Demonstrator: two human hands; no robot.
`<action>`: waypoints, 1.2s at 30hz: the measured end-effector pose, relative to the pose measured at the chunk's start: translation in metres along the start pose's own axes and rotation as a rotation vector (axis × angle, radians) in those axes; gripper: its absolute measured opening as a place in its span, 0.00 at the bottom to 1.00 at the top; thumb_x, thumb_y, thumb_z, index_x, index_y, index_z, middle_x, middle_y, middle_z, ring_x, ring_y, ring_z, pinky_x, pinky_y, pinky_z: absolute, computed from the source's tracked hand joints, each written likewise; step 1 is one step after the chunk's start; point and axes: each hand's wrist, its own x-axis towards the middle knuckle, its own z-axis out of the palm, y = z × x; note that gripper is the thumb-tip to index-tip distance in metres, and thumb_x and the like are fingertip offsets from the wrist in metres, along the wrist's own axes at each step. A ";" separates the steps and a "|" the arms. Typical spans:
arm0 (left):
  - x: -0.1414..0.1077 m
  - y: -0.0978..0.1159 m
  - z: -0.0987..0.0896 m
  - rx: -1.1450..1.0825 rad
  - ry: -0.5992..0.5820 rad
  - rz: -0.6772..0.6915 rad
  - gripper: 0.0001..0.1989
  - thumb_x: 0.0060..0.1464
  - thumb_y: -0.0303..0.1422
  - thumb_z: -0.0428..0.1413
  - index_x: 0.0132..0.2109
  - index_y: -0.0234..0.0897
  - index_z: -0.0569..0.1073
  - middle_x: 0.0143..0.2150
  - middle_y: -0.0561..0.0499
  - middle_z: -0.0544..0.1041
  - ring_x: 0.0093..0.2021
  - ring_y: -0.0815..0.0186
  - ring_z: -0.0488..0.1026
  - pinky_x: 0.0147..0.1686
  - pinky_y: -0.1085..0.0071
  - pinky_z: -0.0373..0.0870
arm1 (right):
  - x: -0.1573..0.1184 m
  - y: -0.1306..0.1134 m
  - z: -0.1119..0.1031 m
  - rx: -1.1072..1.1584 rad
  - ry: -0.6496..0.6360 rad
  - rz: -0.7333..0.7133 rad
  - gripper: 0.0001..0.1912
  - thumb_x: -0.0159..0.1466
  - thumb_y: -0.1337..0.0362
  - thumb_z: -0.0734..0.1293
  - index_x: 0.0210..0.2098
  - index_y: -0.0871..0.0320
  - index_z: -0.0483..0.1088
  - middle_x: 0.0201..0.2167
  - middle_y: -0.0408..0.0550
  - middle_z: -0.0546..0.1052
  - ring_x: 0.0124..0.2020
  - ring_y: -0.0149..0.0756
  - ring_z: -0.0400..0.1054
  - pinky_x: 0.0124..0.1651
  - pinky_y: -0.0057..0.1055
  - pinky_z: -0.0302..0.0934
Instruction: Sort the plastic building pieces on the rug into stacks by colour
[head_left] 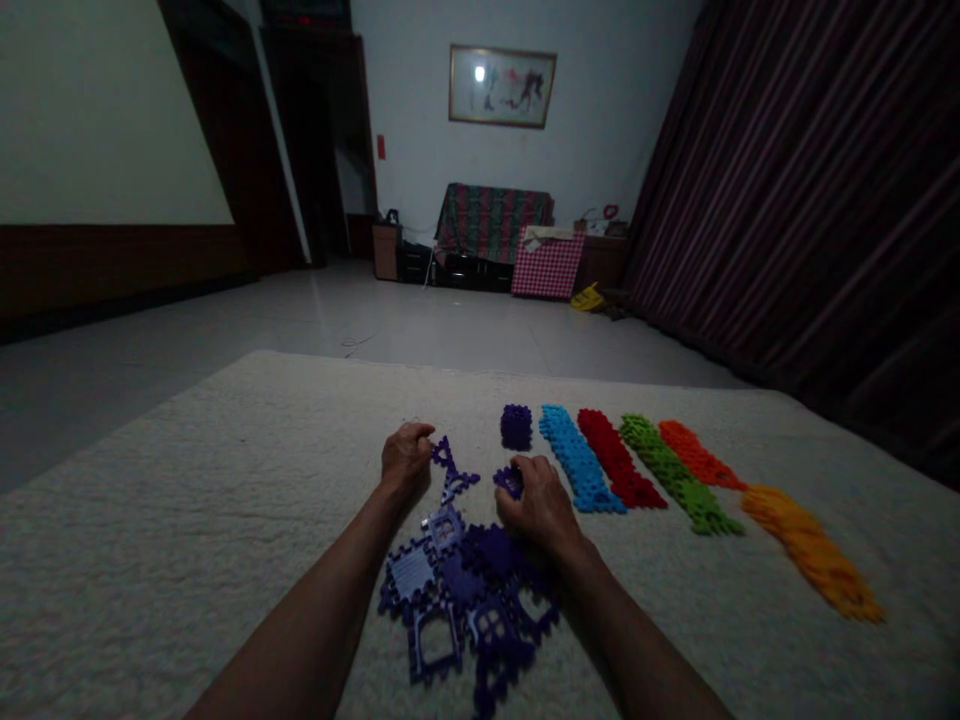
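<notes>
My left hand (407, 460) is closed, its fingers curled at the edge of a small triangular purple building tile (442, 452). A second triangular purple tile (457, 486) lies just below that one. Across from it, my right hand (538, 502) pinches another purple building tile (509, 482), partly hidden by the fingers. Between my forearms spreads a loose pile of purple interlocking tiles (461, 580), with toothed edges; some are solid, others have window or arch openings. Beyond my right hand sits a neat purple stack (516, 427).
Right of the purple stack, rows of tiles lie on the cream mat (285, 420): blue (577, 460), red (619, 458), green (675, 475), orange (697, 455) and yellow-orange (810, 550). Tiled floor (420, 325), covered furniture (491, 220) and a dark curtain (750, 200) stand beyond.
</notes>
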 end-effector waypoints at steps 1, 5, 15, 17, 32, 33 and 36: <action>0.000 0.000 0.000 0.005 -0.005 -0.006 0.19 0.49 0.25 0.49 0.43 0.37 0.81 0.45 0.47 0.82 0.47 0.62 0.78 0.52 0.70 0.71 | 0.003 0.001 0.000 0.027 0.013 -0.024 0.21 0.54 0.63 0.67 0.48 0.60 0.70 0.40 0.56 0.72 0.43 0.47 0.67 0.48 0.42 0.65; 0.000 0.001 0.001 0.030 -0.013 0.006 0.19 0.50 0.25 0.49 0.44 0.38 0.81 0.45 0.48 0.82 0.46 0.62 0.77 0.51 0.69 0.71 | 0.024 0.003 -0.001 0.086 0.101 -0.089 0.26 0.55 0.68 0.64 0.54 0.60 0.66 0.48 0.57 0.71 0.50 0.48 0.64 0.55 0.45 0.62; -0.002 0.004 0.001 0.032 0.000 0.012 0.19 0.50 0.24 0.49 0.43 0.36 0.81 0.44 0.46 0.81 0.45 0.61 0.77 0.50 0.69 0.71 | 0.045 0.022 0.008 0.055 0.155 -0.200 0.30 0.53 0.75 0.61 0.56 0.59 0.65 0.53 0.57 0.70 0.57 0.49 0.60 0.60 0.49 0.55; -0.002 0.004 0.000 0.041 0.001 0.014 0.19 0.51 0.24 0.49 0.43 0.36 0.81 0.44 0.46 0.81 0.45 0.61 0.77 0.50 0.68 0.71 | 0.044 0.025 0.010 0.047 0.151 -0.212 0.30 0.53 0.75 0.61 0.56 0.60 0.65 0.53 0.57 0.70 0.57 0.49 0.60 0.59 0.48 0.56; -0.001 0.008 -0.003 0.029 0.007 -0.037 0.19 0.50 0.24 0.49 0.43 0.37 0.82 0.45 0.49 0.82 0.46 0.64 0.77 0.52 0.71 0.71 | 0.044 0.024 0.011 0.097 0.194 -0.268 0.30 0.52 0.77 0.60 0.54 0.62 0.66 0.56 0.60 0.68 0.60 0.50 0.58 0.62 0.50 0.56; -0.001 0.008 -0.003 0.023 0.010 -0.040 0.19 0.50 0.24 0.49 0.43 0.37 0.82 0.45 0.49 0.82 0.46 0.64 0.77 0.52 0.71 0.71 | 0.043 0.023 0.010 0.111 0.197 -0.276 0.29 0.52 0.77 0.60 0.54 0.62 0.66 0.55 0.60 0.68 0.59 0.49 0.59 0.62 0.49 0.57; 0.001 0.008 -0.003 0.014 0.015 -0.045 0.19 0.50 0.24 0.49 0.43 0.37 0.82 0.44 0.49 0.82 0.46 0.64 0.77 0.52 0.72 0.71 | 0.041 0.020 0.008 0.163 0.208 -0.295 0.26 0.52 0.76 0.60 0.51 0.62 0.68 0.51 0.59 0.71 0.55 0.48 0.62 0.61 0.48 0.58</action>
